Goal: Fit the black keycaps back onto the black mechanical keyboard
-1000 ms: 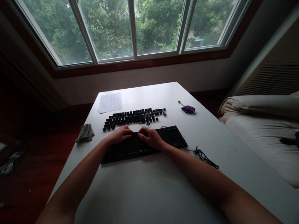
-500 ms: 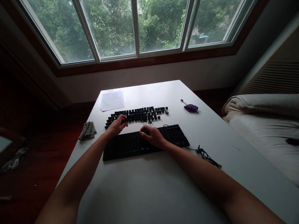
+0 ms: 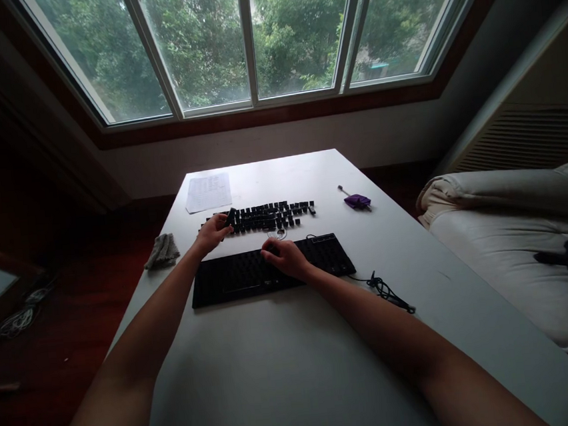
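Note:
A black keyboard lies across the white table, with its key bed mostly dark and hard to make out. Behind it, loose black keycaps are spread in rows. My left hand is at the left part of these rows, fingers pinched around a dark, tilted keycap. Over the middle of the keyboard is my right hand, thumb and fingers closed together; a small dark thing shows at its fingertips, too unclear to name. A thin wire loop rests between the keycaps and the keyboard.
A grey cloth lies at the table's left edge, a printed sheet at the far left. On the right are a purple item beside a small brush-like stick, and a bundled black cable. A cushioned seat stands beyond.
My left hand has shifted slightly left and away from me, and a dark keycap now stands out at its fingertips. My right hand stays over the keyboard. The view has turned slightly.

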A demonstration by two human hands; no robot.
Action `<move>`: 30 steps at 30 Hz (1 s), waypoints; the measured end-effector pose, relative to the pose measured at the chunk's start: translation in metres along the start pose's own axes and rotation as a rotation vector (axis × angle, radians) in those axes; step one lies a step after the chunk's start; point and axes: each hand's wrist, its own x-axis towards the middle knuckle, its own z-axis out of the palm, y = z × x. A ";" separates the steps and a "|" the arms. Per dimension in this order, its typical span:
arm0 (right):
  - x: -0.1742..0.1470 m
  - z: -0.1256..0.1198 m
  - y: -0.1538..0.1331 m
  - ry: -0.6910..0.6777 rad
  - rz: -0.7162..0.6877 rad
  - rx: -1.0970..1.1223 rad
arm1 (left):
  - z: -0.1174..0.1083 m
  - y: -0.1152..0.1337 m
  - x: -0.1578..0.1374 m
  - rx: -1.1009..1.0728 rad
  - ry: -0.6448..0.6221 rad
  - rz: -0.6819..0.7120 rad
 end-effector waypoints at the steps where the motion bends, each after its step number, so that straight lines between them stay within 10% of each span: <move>1: 0.000 0.000 0.000 -0.002 0.001 -0.001 | 0.003 0.000 -0.001 0.017 0.012 -0.003; 16: 0.000 -0.001 0.000 -0.007 -0.010 0.002 | 0.020 -0.001 -0.006 0.784 -0.045 0.281; 30: 0.000 0.001 0.001 -0.011 0.003 -0.013 | 0.024 -0.005 -0.004 0.849 -0.012 0.222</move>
